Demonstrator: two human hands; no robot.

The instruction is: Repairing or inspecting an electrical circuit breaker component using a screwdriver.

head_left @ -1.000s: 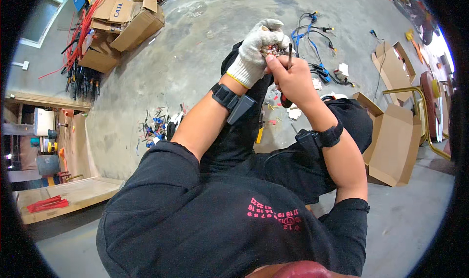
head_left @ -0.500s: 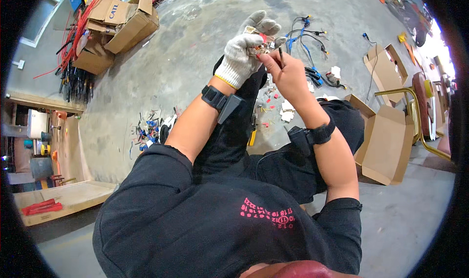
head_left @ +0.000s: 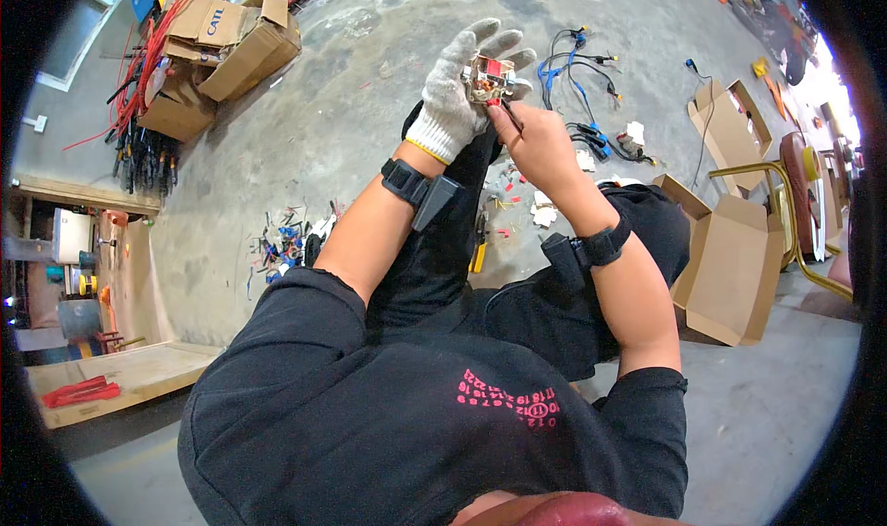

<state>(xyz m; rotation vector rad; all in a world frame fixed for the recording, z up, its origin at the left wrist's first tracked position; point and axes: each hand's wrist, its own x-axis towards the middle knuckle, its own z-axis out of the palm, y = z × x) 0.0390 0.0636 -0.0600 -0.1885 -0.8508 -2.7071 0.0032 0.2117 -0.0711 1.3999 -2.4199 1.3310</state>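
In a white knit glove, my left hand (head_left: 453, 96) holds a small opened electrical part (head_left: 488, 79) with a white frame, a red block and copper-coloured pieces. It rests against the palm under the thumb, while the fingers point upward. My bare right hand (head_left: 543, 145) is closed at the part's lower right edge, thumb and fingers pinched. A thin dark tool (head_left: 511, 115) sticks out of this pinch toward the part; its kind cannot be made out. Something small and red (head_left: 494, 103) shows at the right thumb tip.
Cables with blue sleeves (head_left: 573, 73) lie on the concrete floor ahead. White pieces (head_left: 543, 210) and small red bits are scattered below my hands. Yellow-handled pliers (head_left: 479, 253) lie between my legs. Wire scraps (head_left: 282, 244) are at left, cardboard boxes (head_left: 730, 258) and a metal-framed chair (head_left: 785, 193) at right.
The electrical part has turned so its open inside shows more. My right hand has shifted slightly left and down, and the dark tool now slants instead of standing upright.
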